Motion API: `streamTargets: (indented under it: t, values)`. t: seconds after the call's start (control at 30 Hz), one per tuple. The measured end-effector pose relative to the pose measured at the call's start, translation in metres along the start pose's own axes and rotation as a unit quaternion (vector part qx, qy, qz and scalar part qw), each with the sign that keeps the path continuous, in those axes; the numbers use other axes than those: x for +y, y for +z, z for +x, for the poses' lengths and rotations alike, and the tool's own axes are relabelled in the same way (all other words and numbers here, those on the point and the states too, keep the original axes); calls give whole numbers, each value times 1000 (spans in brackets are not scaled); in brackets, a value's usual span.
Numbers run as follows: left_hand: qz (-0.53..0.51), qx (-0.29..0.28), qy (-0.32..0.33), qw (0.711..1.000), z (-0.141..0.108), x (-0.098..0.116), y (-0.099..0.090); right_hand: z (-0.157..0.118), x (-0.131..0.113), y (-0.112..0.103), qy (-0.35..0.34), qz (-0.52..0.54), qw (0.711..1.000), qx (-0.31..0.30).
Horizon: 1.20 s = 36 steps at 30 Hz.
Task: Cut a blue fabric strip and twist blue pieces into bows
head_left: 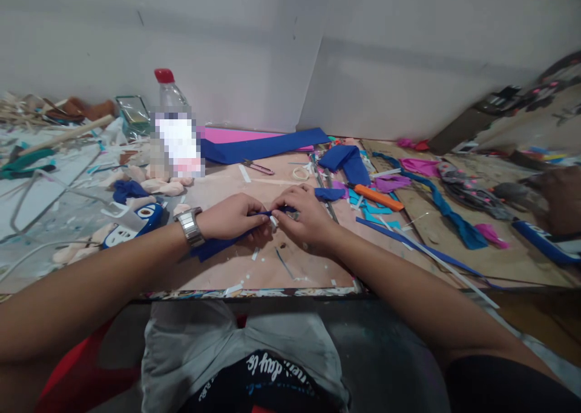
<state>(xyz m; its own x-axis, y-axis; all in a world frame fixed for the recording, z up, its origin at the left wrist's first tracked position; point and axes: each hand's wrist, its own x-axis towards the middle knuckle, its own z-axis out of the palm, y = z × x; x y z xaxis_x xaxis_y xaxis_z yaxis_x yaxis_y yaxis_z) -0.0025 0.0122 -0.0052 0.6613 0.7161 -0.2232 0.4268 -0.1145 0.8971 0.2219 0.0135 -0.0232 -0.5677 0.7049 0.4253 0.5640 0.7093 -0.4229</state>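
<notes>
A dark blue strip of material (218, 247) runs under and between my two hands above the middle of the table. My left hand (236, 217), with a metal watch on its wrist, pinches the strip between thumb and fingers. My right hand (303, 214) pinches it close beside, the fingertips of both hands almost touching. A small white piece (273, 220) shows between the thumbs. The strip's other end (330, 193) sticks out beyond my right hand. Part of the strip is hidden by my fingers.
Left are a bottle with a red cap (164, 76), a blue and white tool (136, 224) and green-handled pliers (28, 163). Behind lie a wide blue strip (267, 146) and a small cutter (258, 167). An orange cutter (378, 197) lies right; another person's hand (563, 198) is at the far right.
</notes>
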Motion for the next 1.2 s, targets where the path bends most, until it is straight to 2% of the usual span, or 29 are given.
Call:
streamTargets:
  t: [0.13, 0.33, 0.5, 0.63, 0.77, 0.87, 0.93, 1.0, 1.1, 1.2]
  values:
    - [-99, -47, -16, 994, 1, -1, -2, 0, 0, -2, -26, 8, 1000, -13]
    - [-223, -106, -43, 968, 2, -5, -7, 0, -2, -5, -71, 1, 997, 10]
    - [-262, -90, -59, 959, 3, -7, -8, 1, -2, -7, -104, -17, 994, 25]
    - [-244, -77, -60, 965, 3, -5, -7, 0, -1, -7, -106, -26, 994, 28]
    - [-145, -47, -23, 988, 3, -2, -6, -1, -1, -6, -77, -25, 996, 25]
    - [43, 45, 40, 997, 1, 1, -3, -2, 0, -4, -49, -33, 998, 20]
    - [195, 117, 82, 970, -1, 3, 0, -2, 0, -4, -36, -34, 999, 17]
    - [304, 160, 113, 933, -2, 4, 2, -1, 0, -4, -24, -33, 999, 16]
    - [381, 170, 140, 898, -3, 3, 6, -1, -3, -4, -14, -34, 999, 22]
    - [402, 173, 159, 885, -3, 1, 6, -1, -6, -3, -9, -34, 999, 15]
